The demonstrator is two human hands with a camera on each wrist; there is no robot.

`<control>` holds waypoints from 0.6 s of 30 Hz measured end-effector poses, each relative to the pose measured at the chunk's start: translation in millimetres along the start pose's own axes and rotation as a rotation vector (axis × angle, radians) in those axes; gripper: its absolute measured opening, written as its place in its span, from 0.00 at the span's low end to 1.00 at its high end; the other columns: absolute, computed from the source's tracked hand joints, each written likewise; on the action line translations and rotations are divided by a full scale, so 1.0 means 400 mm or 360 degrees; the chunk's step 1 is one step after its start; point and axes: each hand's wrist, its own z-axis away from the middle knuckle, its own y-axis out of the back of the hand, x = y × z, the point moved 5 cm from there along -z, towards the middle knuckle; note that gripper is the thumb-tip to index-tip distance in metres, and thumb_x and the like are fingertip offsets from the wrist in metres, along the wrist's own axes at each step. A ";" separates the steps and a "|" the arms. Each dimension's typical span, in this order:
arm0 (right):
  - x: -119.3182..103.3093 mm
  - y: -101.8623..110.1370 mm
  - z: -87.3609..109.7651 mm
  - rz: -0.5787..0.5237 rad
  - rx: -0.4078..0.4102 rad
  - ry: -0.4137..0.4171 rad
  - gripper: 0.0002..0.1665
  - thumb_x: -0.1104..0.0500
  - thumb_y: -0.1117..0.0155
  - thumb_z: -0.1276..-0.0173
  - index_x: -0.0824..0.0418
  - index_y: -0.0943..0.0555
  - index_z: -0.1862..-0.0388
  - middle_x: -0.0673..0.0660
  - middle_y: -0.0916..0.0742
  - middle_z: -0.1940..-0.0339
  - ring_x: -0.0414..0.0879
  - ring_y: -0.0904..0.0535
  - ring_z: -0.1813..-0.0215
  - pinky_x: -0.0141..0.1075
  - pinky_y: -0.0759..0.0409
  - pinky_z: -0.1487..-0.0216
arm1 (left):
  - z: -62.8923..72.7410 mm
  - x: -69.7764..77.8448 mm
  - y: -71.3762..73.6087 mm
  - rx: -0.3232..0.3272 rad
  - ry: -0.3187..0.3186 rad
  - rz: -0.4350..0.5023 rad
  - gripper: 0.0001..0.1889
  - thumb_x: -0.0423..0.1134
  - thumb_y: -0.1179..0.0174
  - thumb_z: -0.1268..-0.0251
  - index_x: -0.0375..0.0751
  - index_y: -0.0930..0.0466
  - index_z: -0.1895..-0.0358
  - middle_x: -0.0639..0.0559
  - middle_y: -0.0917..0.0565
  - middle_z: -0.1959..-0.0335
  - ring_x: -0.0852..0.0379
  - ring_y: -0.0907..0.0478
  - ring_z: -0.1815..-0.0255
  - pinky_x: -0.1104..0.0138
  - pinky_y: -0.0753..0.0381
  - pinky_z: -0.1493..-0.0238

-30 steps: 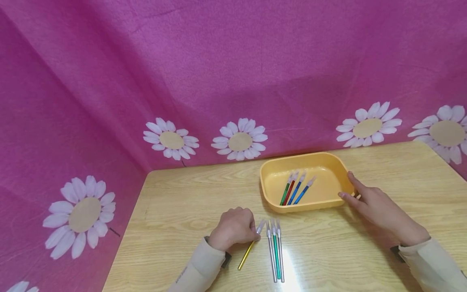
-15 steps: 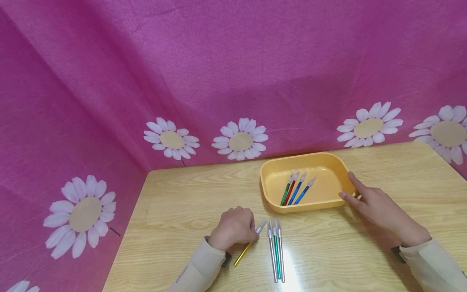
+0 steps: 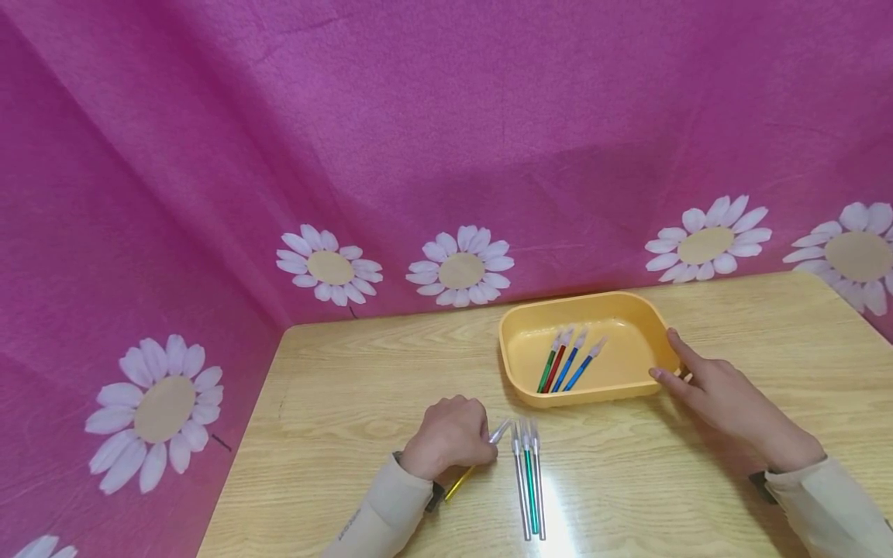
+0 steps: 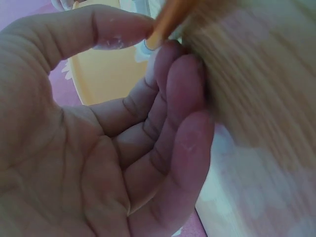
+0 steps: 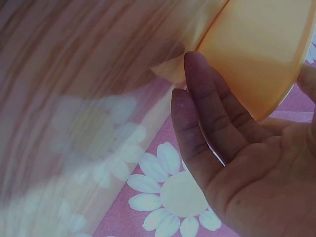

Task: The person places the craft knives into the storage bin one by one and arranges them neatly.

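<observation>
In the head view my left hand [image 3: 452,438] pinches a gold craft knife [image 3: 460,482] with a clear cap, slanted just above or on the table. The left wrist view shows thumb and fingertips meeting on its handle [image 4: 170,19], which looks orange there. Just right of that hand lie a green craft knife [image 3: 531,492] and two silver ones [image 3: 522,496], side by side, caps pointing away. My right hand [image 3: 725,399] holds the right end of a yellow tray [image 3: 512,364], thumb at the rim and fingers along the outer wall. Inside lean several capped craft knives [image 3: 572,368], green, red and blue.
The wood-grain table [image 3: 349,395] ends against a magenta cloth [image 3: 558,155] with white flowers at the back and left. The tray stands near that back edge. Light glares on the tabletop [image 3: 554,511] beside the loose knives.
The gold knife has tilted flatter under my left hand, its lower end shifting left and away from me. My right hand and the tray have stayed nearly still.
</observation>
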 end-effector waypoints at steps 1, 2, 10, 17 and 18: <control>0.000 0.000 0.000 0.0001 0.0003 0.0004 0.48 0.43 0.45 0.18 0.69 0.53 0.16 0.54 0.17 0.65 0.47 0.24 0.61 0.37 0.25 0.60 | 0.000 0.000 0.000 -0.0001 -0.0002 0.0002 0.18 0.41 0.29 0.52 0.51 0.26 0.93 0.61 0.31 0.91 0.60 0.32 0.83 0.67 0.34 0.77; -0.001 0.001 0.001 0.0002 0.0004 0.0006 0.48 0.43 0.45 0.18 0.69 0.53 0.16 0.54 0.17 0.65 0.46 0.24 0.61 0.37 0.26 0.60 | 0.000 0.000 0.000 -0.0002 -0.0002 0.0006 0.18 0.42 0.29 0.52 0.51 0.25 0.92 0.61 0.31 0.91 0.60 0.32 0.82 0.67 0.34 0.77; 0.002 0.000 0.001 0.0000 0.0002 0.0009 0.49 0.43 0.46 0.18 0.68 0.53 0.16 0.55 0.17 0.64 0.47 0.24 0.61 0.37 0.25 0.60 | 0.000 -0.002 0.002 -0.0013 -0.0002 0.0009 0.17 0.42 0.29 0.50 0.51 0.24 0.91 0.60 0.29 0.90 0.59 0.30 0.82 0.67 0.34 0.76; -0.001 -0.001 0.000 0.0004 0.0003 0.0010 0.48 0.43 0.46 0.18 0.68 0.54 0.16 0.55 0.16 0.64 0.47 0.24 0.61 0.38 0.25 0.60 | -0.001 0.000 0.009 -0.0003 -0.0039 -0.0007 0.17 0.41 0.30 0.50 0.52 0.24 0.90 0.61 0.29 0.90 0.61 0.31 0.82 0.68 0.34 0.77; -0.001 -0.002 0.000 0.0001 0.0005 0.0015 0.48 0.43 0.45 0.18 0.68 0.53 0.16 0.55 0.16 0.64 0.47 0.24 0.61 0.38 0.25 0.60 | -0.001 0.000 0.010 -0.0007 -0.0042 0.0002 0.17 0.42 0.30 0.49 0.52 0.24 0.90 0.61 0.29 0.90 0.61 0.31 0.82 0.68 0.34 0.77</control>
